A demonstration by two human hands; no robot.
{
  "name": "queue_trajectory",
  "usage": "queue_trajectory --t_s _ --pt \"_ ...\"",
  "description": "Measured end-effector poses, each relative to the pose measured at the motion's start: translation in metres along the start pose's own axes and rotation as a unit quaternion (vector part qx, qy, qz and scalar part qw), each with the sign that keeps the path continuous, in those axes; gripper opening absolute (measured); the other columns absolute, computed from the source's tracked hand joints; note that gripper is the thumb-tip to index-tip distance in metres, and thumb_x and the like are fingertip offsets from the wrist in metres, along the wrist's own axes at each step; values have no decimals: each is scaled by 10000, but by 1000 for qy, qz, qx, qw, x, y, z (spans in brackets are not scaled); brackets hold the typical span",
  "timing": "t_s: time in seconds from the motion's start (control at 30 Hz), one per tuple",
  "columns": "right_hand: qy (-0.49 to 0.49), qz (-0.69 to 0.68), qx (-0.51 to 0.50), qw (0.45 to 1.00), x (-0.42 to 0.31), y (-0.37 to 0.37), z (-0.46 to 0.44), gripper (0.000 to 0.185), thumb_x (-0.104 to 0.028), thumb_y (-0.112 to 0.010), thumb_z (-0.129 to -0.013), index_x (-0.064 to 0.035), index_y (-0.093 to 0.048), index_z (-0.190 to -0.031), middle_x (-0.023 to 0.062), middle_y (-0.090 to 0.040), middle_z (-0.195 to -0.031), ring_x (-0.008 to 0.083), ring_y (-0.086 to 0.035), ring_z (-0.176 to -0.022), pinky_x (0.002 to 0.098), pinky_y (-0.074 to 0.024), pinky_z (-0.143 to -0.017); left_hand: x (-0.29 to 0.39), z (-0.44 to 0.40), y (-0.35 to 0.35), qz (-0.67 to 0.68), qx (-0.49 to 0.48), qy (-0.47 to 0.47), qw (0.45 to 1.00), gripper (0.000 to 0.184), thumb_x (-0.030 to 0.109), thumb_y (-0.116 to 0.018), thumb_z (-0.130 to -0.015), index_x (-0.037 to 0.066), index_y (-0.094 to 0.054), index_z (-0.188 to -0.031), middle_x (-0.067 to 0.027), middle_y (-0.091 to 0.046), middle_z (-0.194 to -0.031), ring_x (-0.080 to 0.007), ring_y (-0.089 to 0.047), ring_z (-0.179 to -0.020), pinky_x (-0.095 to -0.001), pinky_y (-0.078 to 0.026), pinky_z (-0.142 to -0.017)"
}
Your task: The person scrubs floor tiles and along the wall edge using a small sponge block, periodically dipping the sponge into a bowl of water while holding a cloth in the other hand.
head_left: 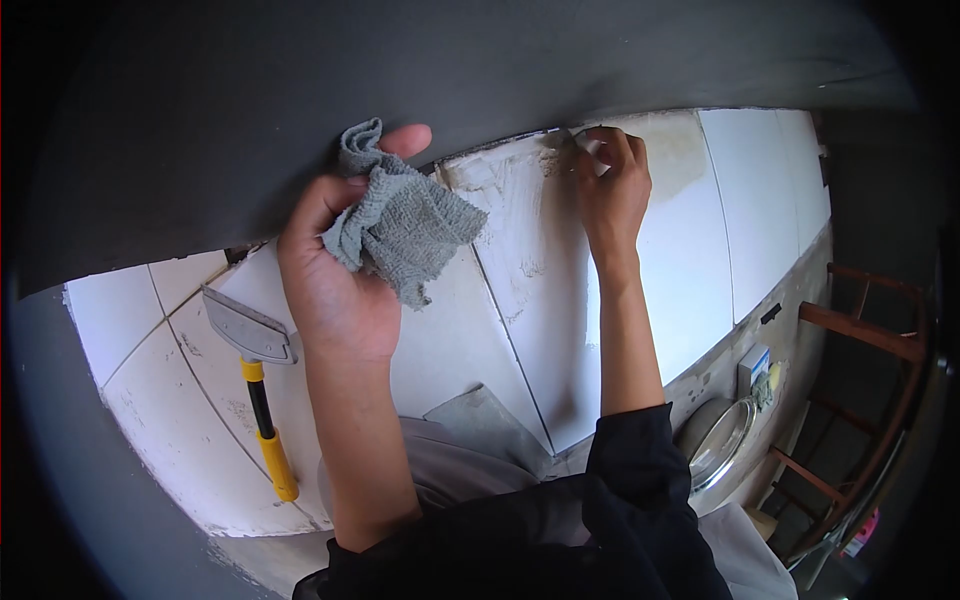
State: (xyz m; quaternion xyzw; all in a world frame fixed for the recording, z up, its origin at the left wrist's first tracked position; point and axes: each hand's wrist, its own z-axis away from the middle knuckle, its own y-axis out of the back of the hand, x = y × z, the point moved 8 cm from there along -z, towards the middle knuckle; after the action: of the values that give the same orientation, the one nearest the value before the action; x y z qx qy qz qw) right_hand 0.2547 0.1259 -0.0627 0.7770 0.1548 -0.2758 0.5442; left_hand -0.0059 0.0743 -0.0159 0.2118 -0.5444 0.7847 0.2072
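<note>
My left hand is closed around a crumpled grey-green cloth, its thumb raised near the dark wall. My right hand reaches to the line where the white tiles meet that wall. Its fingers are curled and pinched at the edge; whatever they grip is too small and dark to make out. Beside it, a whitish smeared patch with brown stains covers part of a tile. To the left of my left forearm lies a scraper with a broad grey head and a yellow and black handle.
The dark grey wall runs across the top of the view. A grey flat piece lies near my knees. At the right are a round metal basin, a small box and a reddish-brown ladder-like frame.
</note>
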Motion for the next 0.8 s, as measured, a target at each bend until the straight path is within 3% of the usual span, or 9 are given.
queue_trajectory --t_s 0.17,0.27,0.57,0.8 --pt "50 6 13 999 -9 -4 0 279 -70 -694 -786 -94 -656 -1061 126 -593 -1017 301 -615 -899 393 -515 -753 0 -2 0 9 -26 5 1000 351 145 -448 -852 -58 -626 -1077 -200 -684 -1076 -180 -666 -866 -312 -546 -814" --pt "32 8 3 999 -10 -1 -3 264 -66 -706 -783 -95 -661 -1042 122 -597 -1015 300 -610 -916 399 -516 -772 -1 -2 2 5 -13 10 1000 351 143 -445 -851 -57 -628 -1075 -199 -684 -1076 -181 -666 -865 -312 -546 -816" --pt "164 30 29 986 -37 -7 10 195 -64 -717 -788 -96 -662 -973 90 -616 -1029 272 -593 -927 386 -513 -780 0 0 1 -7 -6 4 1000 348 141 -441 -851 -53 -629 -1070 -197 -684 -1081 -179 -668 -860 -311 -548 -816" --pt "80 -31 -12 996 -39 -14 14 188 -49 -702 -795 -76 -662 -976 98 -590 -1018 253 -619 -802 360 -537 -697 -1 -1 0 9 -24 7 1000 349 138 -439 -851 -56 -626 -1072 -198 -684 -1082 -179 -668 -856 -313 -548 -813"
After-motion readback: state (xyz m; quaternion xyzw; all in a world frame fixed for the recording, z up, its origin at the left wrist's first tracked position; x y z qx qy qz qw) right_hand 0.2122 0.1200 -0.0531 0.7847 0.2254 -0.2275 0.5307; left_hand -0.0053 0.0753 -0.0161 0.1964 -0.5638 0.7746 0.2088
